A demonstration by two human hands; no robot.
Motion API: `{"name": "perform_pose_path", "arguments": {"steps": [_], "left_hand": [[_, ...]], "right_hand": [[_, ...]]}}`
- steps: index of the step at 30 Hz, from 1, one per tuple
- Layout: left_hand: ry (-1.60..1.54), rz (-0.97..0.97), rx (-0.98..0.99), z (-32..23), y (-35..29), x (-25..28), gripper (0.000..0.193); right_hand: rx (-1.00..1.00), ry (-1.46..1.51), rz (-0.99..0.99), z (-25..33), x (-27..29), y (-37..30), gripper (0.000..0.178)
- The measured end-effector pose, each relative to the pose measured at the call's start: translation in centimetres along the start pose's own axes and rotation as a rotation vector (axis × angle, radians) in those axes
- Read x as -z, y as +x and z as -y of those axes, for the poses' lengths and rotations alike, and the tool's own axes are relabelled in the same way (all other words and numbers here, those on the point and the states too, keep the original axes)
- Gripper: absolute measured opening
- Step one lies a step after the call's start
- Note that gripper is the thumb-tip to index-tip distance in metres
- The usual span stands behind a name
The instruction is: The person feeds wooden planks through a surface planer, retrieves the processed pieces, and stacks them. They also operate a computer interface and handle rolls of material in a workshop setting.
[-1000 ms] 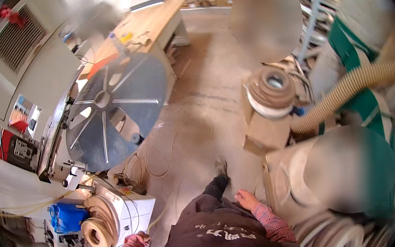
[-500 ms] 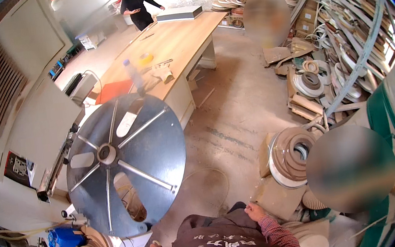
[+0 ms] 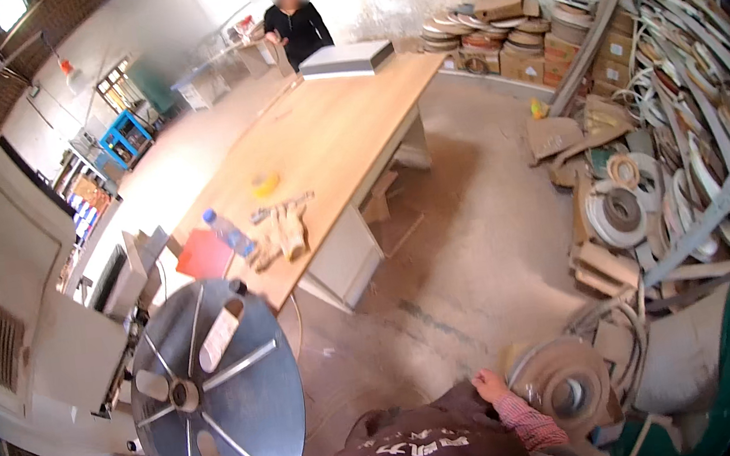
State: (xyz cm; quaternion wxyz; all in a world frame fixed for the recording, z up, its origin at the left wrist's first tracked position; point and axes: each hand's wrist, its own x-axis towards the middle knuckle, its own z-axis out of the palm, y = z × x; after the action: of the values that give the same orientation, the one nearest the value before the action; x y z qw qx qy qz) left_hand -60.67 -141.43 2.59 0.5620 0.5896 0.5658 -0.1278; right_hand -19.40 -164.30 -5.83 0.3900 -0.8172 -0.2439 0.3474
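My right hand [image 3: 491, 386] is at the right edge of my dark brown apron [image 3: 411, 450], its fingers loosely curled with nothing visible in them. Beside it lies a stack of brown edge-banding rolls [image 3: 562, 382]. My left hand is out of view. At the left stands a large round metal reel disc [image 3: 255, 406] with radial rods, a hub and oblong slots. Neither hand touches it.
Beyond the disc is a long wooden table [image 3: 326, 132] with a water bottle [image 3: 229, 233], work gloves [image 3: 282, 235], yellow tape [image 3: 265, 185] and a grey-white panel stack [image 3: 347, 60]. A person [image 3: 297, 27] stands behind. Strips and coils [image 3: 691, 60] pile up on the right.
My view has tilted up, so the disc and table sit lower. My left hand has gone out of view. My right hand stays beside the apron.
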Motion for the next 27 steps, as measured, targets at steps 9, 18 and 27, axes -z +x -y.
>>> {"name": "perform_pose_path", "arguments": {"steps": [9,18,27], "left_hand": [[0.356,-0.182,-0.395,-21.7,9.0,-3.7,0.024],[0.406,-0.321,-1.14,-60.2,20.7,-7.9,0.025],[0.476,-0.401,-1.336,-91.7,29.2,-8.6,0.042]], "right_hand": [[-0.037,-0.145,0.008,-1.2,12.0,15.8,0.02],[-0.082,-0.083,0.031,-1.1,19.2,30.2,0.031],[-0.759,0.715,-0.488,-9.8,32.3,37.4,0.023]]}}
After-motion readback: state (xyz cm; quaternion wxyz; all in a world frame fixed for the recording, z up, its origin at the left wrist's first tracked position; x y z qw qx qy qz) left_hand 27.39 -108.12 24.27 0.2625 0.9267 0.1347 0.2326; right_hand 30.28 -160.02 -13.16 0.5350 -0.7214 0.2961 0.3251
